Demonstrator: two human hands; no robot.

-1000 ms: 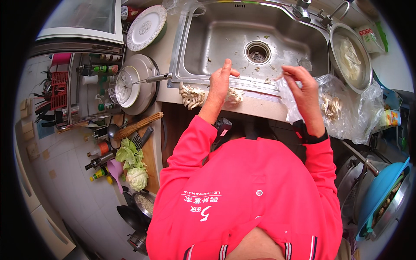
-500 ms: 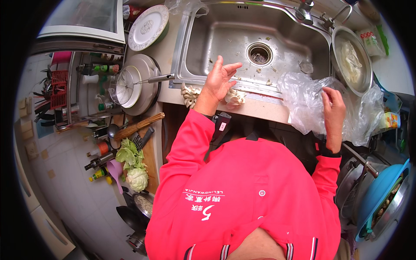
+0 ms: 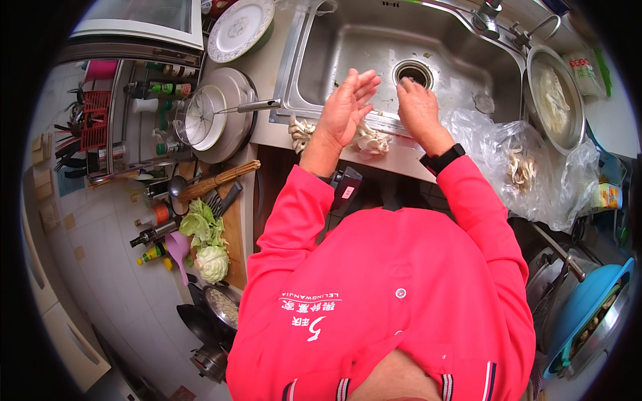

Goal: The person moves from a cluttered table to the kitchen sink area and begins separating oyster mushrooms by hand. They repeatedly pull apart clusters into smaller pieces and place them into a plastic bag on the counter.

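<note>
My left hand [image 3: 346,110] is raised over the sink's front rim, palm turned inward, fingers spread with nothing in them. To its right my right hand [image 3: 420,112] reaches over the same rim, back upward and fingers pointing toward the drain [image 3: 412,72]. Nothing shows in it, though its fingertips are partly hidden. Under and beside my left wrist, clumps of pale mushrooms [image 3: 373,142] lie on the counter's front edge, with another mushroom clump [image 3: 301,134] left of the wrist. A smaller bunch of mushrooms [image 3: 521,169] rests on a clear plastic bag [image 3: 478,144] at the right.
Small scraps lie in the steel sink [image 3: 361,50]. A metal basin [image 3: 535,93] stands at the right, a faucet [image 3: 487,19] behind. Stacked plates [image 3: 241,30] and a wire strainer [image 3: 259,105] are at the left. Cabbage [image 3: 212,264] sits lower left, a blue basin [image 3: 582,304] lower right.
My right hand has moved left from the plastic bag to the sink's front rim, uncovering mushrooms on the bag. My left hand stays raised, its fingers shifted slightly. The view has shifted a little.
</note>
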